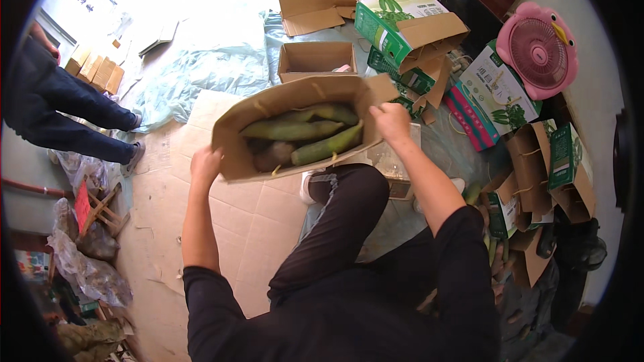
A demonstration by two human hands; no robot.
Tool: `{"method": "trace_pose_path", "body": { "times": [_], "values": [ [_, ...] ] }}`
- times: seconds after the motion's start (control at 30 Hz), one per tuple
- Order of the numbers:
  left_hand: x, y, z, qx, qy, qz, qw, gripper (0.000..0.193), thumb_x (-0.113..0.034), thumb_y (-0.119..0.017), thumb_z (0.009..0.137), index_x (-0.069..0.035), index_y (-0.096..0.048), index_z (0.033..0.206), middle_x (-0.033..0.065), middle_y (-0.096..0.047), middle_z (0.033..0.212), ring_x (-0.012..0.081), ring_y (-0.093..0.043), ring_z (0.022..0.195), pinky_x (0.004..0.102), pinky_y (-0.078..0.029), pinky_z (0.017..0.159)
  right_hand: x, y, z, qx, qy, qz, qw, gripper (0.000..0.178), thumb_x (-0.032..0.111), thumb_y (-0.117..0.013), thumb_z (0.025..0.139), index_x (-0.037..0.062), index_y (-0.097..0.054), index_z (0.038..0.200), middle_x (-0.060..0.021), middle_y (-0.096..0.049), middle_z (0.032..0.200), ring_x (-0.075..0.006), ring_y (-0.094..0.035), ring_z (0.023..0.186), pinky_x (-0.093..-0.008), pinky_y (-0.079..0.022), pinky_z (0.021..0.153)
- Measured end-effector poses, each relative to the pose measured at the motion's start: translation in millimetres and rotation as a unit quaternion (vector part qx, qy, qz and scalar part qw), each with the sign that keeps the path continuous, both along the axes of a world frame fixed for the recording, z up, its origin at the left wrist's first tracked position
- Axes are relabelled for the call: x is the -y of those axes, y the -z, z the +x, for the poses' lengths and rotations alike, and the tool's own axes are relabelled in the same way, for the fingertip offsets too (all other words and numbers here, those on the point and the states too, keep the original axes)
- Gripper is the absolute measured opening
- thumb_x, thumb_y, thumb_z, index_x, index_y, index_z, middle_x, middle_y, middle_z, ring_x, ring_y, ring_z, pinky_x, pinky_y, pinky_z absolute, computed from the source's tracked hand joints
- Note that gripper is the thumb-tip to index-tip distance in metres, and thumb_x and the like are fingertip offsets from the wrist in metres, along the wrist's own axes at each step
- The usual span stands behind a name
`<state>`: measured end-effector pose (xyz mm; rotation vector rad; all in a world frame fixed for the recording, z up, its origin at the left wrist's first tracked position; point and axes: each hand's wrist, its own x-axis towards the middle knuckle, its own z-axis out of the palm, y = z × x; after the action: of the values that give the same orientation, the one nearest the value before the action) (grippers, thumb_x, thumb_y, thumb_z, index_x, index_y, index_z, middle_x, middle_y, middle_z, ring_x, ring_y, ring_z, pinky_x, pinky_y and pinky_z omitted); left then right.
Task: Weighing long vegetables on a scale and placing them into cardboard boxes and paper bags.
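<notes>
Both my hands hold an open cardboard box (268,102) above the floor, in front of my legs. My left hand (205,163) is closed on the box's left end. At the other end, my right hand (392,124) grips the upper edge near a raised flap. Several long, green, tapered vegetables (327,147) lie inside; their exact kind I cannot tell. Beside them sits a brownish rounded lump (275,156). Short pale cord loops show along the box's long sides.
Beyond stands another open box (316,59). Green-and-white printed cartons (402,23) crowd the right, with a pink fan (539,50). A person (67,100) stands at left, near plastic bags (87,255). Flattened cardboard (161,201) and bluish plastic sheeting (208,60) cover the floor.
</notes>
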<state>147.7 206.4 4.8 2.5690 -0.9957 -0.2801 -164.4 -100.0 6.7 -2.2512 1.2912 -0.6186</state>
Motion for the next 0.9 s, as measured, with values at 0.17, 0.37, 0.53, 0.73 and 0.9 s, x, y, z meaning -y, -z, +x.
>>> {"method": "trace_pose_path", "body": {
  "times": [0.17,0.37,0.53,0.73,0.9],
  "values": [
    [-127,5,0,0.024,-0.113,0.020,0.993,0.036,-0.034,-0.049,0.081,-0.001,-0.065,0.086,0.0229,-0.062,0.077,0.0410,-0.059,0.076,0.0459,-0.045,0.066,-70,14,83,0.030,-0.080,0.049,0.995,0.029,0.031,-0.060,0.073,0.0028,-0.065,0.069,-0.0200,-0.061,0.074,-0.0378,-0.060,0.074,-0.0447,-0.047,0.067],
    [-247,22,-16,-0.046,-0.221,0.032,0.974,0.035,-0.030,-0.055,0.076,0.003,-0.064,0.083,0.0240,-0.061,0.071,0.0393,-0.062,0.072,0.0441,-0.047,0.065,-163,47,132,-0.042,-0.179,0.115,0.976,0.027,0.032,-0.063,0.074,0.0052,-0.068,0.074,-0.0183,-0.064,0.081,-0.0350,-0.062,0.076,-0.0422,-0.049,0.072],
    [-316,71,-24,-0.129,-0.327,0.134,0.926,0.035,-0.027,-0.058,0.073,0.005,-0.064,0.085,0.0254,-0.062,0.076,0.0370,-0.063,0.076,0.0434,-0.047,0.068,-228,94,130,-0.189,-0.174,0.240,0.936,0.024,0.023,-0.062,0.076,0.0021,-0.069,0.084,-0.0191,-0.065,0.091,-0.0336,-0.063,0.088,-0.0415,-0.050,0.076],
    [-401,170,-38,-0.154,-0.434,0.106,0.881,0.032,-0.023,-0.058,0.075,0.006,-0.063,0.089,0.0251,-0.062,0.090,0.0399,-0.060,0.087,0.0450,-0.046,0.076,-220,60,117,-0.247,-0.261,0.248,0.900,0.025,0.013,-0.059,0.073,0.0003,-0.068,0.091,-0.0193,-0.065,0.092,-0.0325,-0.064,0.088,-0.0406,-0.051,0.074],
    [-301,75,-62,-0.059,-0.341,0.250,0.904,0.039,-0.021,-0.059,0.080,-0.001,-0.055,0.113,0.0233,-0.059,0.104,0.0373,-0.057,0.097,0.0453,-0.045,0.082,-185,47,112,-0.145,-0.253,0.243,0.925,0.026,0.020,-0.059,0.074,0.0025,-0.068,0.091,-0.0161,-0.066,0.089,-0.0309,-0.064,0.083,-0.0393,-0.050,0.074]
  ]
}}
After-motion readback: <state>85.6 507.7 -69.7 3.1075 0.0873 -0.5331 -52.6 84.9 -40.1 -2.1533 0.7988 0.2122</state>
